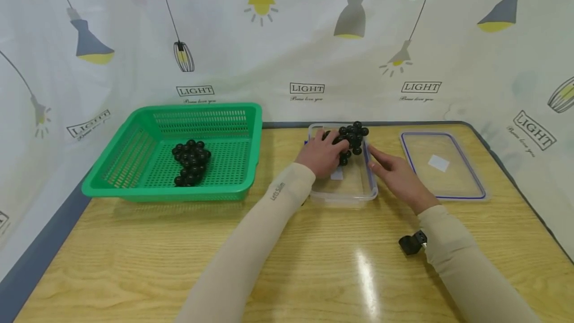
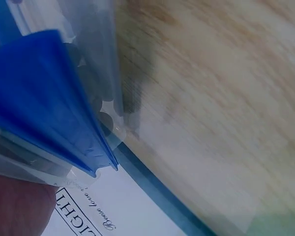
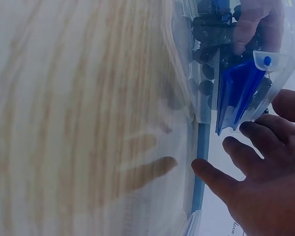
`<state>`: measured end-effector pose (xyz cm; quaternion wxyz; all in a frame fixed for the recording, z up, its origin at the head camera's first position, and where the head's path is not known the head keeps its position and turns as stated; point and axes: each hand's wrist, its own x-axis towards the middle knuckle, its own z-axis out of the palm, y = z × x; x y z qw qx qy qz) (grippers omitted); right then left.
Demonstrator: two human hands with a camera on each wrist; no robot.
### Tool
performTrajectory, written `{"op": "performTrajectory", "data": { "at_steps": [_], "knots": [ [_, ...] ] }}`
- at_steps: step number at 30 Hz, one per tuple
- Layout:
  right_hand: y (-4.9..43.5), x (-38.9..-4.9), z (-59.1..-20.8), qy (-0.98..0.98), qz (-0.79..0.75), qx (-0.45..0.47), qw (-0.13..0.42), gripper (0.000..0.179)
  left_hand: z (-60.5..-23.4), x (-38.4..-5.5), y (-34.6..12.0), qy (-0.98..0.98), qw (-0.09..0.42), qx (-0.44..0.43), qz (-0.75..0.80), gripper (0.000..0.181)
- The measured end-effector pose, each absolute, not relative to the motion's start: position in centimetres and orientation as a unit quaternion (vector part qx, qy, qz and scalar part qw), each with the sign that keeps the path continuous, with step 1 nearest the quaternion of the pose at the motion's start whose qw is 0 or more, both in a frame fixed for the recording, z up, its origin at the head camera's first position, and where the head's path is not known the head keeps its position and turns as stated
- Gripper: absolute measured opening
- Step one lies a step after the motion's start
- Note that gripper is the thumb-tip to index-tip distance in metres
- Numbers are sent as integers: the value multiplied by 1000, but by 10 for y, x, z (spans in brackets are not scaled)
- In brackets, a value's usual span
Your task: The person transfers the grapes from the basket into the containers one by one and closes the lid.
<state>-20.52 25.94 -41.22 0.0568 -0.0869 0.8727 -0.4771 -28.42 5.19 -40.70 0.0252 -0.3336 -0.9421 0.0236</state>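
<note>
Black bunch (image 1: 354,138) sits at the far end of the clear tub (image 1: 343,196) on the worktop (image 1: 291,273), a few berries rising above the rim; person's left grip (image 1: 319,157) comes over the left wall w/ fingers curled on the bunch, so it's holding it, tho how firmly I can't tell. Right grip (image 1: 399,178) is loose, fingers spread at the tub's right wall near a blue clip (image 3: 238,93), nothing clasped in it; actual contact w/ the wall is hard to judge. Bunch looks light for its bulk, prob floppy as a whole since berries hang off a stem I can't see; skins are glossy & round, so likely slippery one by one. Real or fake, can't tell; treat as fragile, i.e. no hard pinch on single berries, they may pop off or bruise. Best hold: several fingers cupped round the thick middle, pressure spread, tail end supported. Tub seems stiff, thin & light, prob slides easily, so best steadied flat-handed on a side wall, clear of the clip, which prob swings on its hinge. Lid (image 1: 462,178) lies to the right; 2nd bunch (image 1: 192,163) in the green basket (image 1: 170,192) at left should handle much the same
</note>
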Motion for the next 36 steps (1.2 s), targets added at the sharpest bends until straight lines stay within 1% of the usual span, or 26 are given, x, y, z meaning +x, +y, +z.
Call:
{"op": "performTrajectory", "data": {
  "at_steps": [5, 7, 12, 17, 21, 25, 31, 36],
  "knots": [
    [260, -204, -411, 871, -478, -91, 69, 57, -405, -285, 49, -939, 10, -344, -7, 24],
    [260, -204, -410, 872, -475, -92, 71, 57, -403, -284, 46, -937, 9, -349, -18, 26],
    [260, -204, -410, 883, -456, -90, 68, 57, -397, -280, 41, -929, 20, -369, -30, 43],
    [260, -205, -411, 888, -447, -89, 66, 57, -398, -277, 35, -918, 48, -390, -51, 57],
    [259, -205, -410, 891, -442, -81, 68, 57, -399, -276, 33, -918, 45, -388, -77, 68],
    [258, -205, -408, 892, -441, -75, 69, 57, -398, -275, 33, -920, 31, -380, -89, 68],
    [258, -204, -407, 892, -441, -74, 69, 57, -397, -274, 34, -923, 26, -375, -86, 68],
    [257, -204, -408, 886, -452, -72, 72, 57, -387, -266, 29, -917, 46, -385, -98, 68]
  ]
}}
